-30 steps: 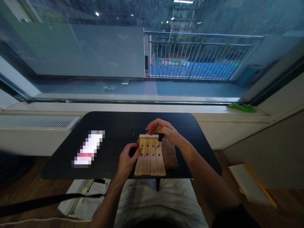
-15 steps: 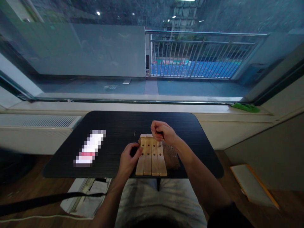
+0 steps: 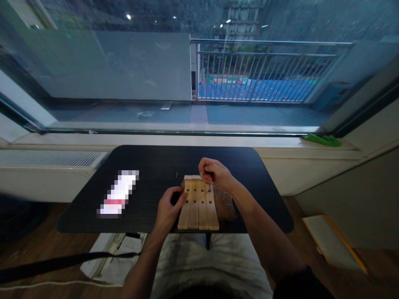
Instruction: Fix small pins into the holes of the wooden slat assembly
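Black worktop (image 3: 149, 160), centre of frame, its surface running open to the far edge; slatted wooden piece (image 3: 198, 218) at lower centre, just inside the near edge; right hand (image 3: 217, 172), over its upper-right corner, closed around a dark tool (image 3: 210, 176), mostly hidden; left hand (image 3: 166, 204) clamped on its left side.

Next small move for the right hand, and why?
Probably a slight twist of the right hand: it is closed around a mostly hidden tool whose tip seems to meet the upper hole in the rightmost slat, while the left hand touches the leftmost slat.
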A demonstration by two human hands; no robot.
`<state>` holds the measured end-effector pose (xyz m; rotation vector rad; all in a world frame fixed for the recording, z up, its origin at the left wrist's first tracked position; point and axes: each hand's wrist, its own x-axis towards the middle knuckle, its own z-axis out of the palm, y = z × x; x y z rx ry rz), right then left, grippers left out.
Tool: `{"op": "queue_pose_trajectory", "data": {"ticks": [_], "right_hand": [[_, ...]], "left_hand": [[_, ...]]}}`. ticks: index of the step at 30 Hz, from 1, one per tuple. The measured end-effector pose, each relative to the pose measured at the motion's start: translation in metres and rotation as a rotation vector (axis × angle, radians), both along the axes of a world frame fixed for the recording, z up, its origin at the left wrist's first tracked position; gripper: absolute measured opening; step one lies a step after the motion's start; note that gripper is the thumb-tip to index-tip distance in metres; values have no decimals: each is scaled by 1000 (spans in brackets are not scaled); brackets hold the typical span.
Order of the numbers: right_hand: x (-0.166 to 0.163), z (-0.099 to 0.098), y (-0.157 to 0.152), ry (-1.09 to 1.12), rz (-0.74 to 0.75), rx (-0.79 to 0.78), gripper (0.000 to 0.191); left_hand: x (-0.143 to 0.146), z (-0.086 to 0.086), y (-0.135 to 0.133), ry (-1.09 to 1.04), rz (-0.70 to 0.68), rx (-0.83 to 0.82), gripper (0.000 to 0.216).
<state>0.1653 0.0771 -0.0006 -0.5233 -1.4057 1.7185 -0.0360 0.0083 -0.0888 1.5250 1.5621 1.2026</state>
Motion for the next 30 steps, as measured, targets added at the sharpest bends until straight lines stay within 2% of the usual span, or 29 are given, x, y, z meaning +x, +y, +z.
{"op": "queue_pose_trajectory", "data": {"ticks": [7,16,30], "right_hand": [[6,1,-5,-82,-42,22,15],[14,4,-8,-160,-17,86,23],[18,4,-12,-150,29,162,47]], "left_hand": [[0,-1,-1,1,-7,-4,33],[1,0,-1,3,-7,-5,32],[1,1,-1,9,-7,-12,34]]}}
